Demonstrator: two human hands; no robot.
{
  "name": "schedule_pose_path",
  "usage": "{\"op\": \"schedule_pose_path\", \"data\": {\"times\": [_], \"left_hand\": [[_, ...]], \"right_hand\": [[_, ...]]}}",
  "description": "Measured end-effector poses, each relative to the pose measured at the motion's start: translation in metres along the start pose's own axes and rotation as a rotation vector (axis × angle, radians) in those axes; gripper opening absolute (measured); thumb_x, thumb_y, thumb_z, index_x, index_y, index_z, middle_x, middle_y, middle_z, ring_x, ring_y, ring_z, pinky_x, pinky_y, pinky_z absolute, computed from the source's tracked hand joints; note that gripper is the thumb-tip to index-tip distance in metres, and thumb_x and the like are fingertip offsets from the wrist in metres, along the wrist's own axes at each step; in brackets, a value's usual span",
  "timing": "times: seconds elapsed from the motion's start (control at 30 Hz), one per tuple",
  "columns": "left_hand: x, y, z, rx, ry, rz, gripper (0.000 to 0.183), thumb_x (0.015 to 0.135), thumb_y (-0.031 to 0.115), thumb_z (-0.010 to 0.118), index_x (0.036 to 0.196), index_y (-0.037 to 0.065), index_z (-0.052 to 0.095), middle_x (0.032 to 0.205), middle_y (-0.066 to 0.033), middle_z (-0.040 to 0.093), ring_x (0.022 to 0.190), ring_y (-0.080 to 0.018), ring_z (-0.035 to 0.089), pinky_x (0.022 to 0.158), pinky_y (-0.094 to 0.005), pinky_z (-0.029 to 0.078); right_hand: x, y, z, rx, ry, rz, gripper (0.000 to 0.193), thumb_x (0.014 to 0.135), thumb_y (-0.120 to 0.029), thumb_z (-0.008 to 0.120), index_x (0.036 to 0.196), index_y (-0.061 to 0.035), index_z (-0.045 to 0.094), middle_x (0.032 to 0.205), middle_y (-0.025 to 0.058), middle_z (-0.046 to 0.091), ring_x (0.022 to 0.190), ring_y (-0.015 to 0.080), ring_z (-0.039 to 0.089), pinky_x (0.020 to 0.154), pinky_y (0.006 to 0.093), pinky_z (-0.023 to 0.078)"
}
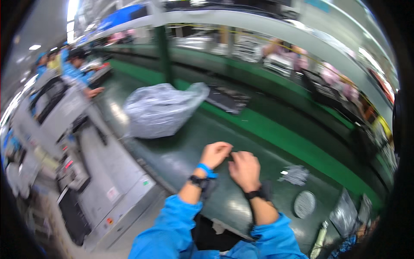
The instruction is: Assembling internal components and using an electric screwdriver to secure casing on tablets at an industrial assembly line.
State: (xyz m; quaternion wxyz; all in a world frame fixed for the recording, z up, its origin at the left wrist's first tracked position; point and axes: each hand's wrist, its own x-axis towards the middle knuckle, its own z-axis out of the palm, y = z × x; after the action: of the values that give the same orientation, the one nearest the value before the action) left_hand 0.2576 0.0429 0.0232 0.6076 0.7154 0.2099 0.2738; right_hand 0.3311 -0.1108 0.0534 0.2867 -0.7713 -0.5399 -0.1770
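Note:
Above the dark green worktop (215, 190), my left hand (217, 154) and my right hand (245, 169) come close together with fingers bent inward. The fingers of both look closed. Anything they hold is too small or hidden to make out; a small dark spot shows between the fingertips. A blue band and a dark watch circle my left wrist, and a black band my right. Ahead to the left sits a large, bulging translucent plastic bag (161, 110). To the right of my right hand lie a pile of small grey pieces (295, 175) and a round, grey mesh-like disc (305, 204).
A dark flat panel (227, 98) lies beyond the bag. At the right are a silvery plastic pouch (343, 214) and a pale green-handled tool (319, 240). A grey machine (114, 181) adjoins the worktop at left. A co-worker in blue (77, 69) sits farther left. A green post (164, 56) rises behind.

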Motion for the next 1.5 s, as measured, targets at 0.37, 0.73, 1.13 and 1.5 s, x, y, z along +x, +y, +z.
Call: {"op": "schedule_pose_path", "data": {"times": [0.37, 0.73, 1.13, 1.5], "left_hand": [[0.001, -0.014, 0.047, 0.04, -0.024, -0.001, 0.012, 0.094, 0.008, 0.064, 0.101, 0.0, 0.071, 0.081, -0.0012, 0.069, 0.067, -0.0067, 0.059, 0.061, -0.0226, 0.049], [0.002, -0.009, 0.042, 0.028, -0.07, -0.003, 0.014, 0.094, 0.005, 0.064, 0.105, 0.001, 0.07, 0.083, -0.0015, 0.069, 0.069, -0.0061, 0.058, 0.062, -0.0221, 0.049], [0.001, -0.014, 0.04, 0.016, -0.063, 0.016, 0.013, 0.093, 0.006, 0.065, 0.105, 0.002, 0.071, 0.074, 0.0008, 0.066, 0.064, -0.005, 0.058, 0.057, -0.0213, 0.047], [0.006, -0.016, 0.048, -0.013, -0.023, 0.105, 0.013, 0.092, -0.001, 0.064, 0.103, 0.001, 0.071, 0.088, -0.0028, 0.07, 0.074, -0.0075, 0.06, 0.07, -0.0224, 0.049]], "right_hand": [[-0.024, 0.045, 0.013, 0.079, -0.119, 0.084, 0.051, 0.086, -0.028, 0.067, 0.129, -0.0028, 0.055, 0.14, 0.0236, 0.049, 0.135, 0.0382, 0.043, 0.115, 0.0514, 0.031], [-0.018, 0.046, 0.018, 0.137, -0.096, 0.092, 0.048, 0.086, -0.028, 0.067, 0.126, -0.003, 0.056, 0.14, 0.0216, 0.05, 0.137, 0.0376, 0.042, 0.117, 0.0505, 0.028], [-0.021, 0.047, 0.018, 0.19, -0.078, 0.094, 0.049, 0.086, -0.027, 0.067, 0.127, -0.0033, 0.056, 0.14, 0.0219, 0.051, 0.137, 0.0375, 0.042, 0.117, 0.0514, 0.028], [-0.024, 0.041, 0.016, -0.053, -0.158, 0.031, 0.045, 0.09, -0.027, 0.062, 0.127, -0.0017, 0.057, 0.137, 0.0222, 0.052, 0.135, 0.037, 0.043, 0.113, 0.0573, 0.029]]}}
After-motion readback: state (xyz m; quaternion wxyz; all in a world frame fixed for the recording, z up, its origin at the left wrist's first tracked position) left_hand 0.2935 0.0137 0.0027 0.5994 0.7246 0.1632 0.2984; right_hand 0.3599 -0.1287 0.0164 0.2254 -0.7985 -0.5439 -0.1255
